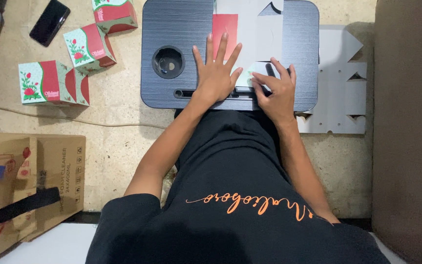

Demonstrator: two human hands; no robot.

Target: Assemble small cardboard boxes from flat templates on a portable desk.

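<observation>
A flat, unfolded cardboard box blank (260, 29), grey inside with a red printed flap (224, 27), lies on a dark lap desk (172, 29). My left hand (217, 73) presses flat on the blank with its fingers spread. Just to the right, my right hand (275, 88) bends its fingers onto a small flap of the blank near the desk's front edge.
Three folded red, white and green boxes (50, 82) (90, 48) (116, 14) sit on the floor at left beside a black phone (50, 22). Brown cartons (25, 181) stand at lower left. Flat grey blanks (340, 83) lie right of the desk by a dark cushion (409, 122).
</observation>
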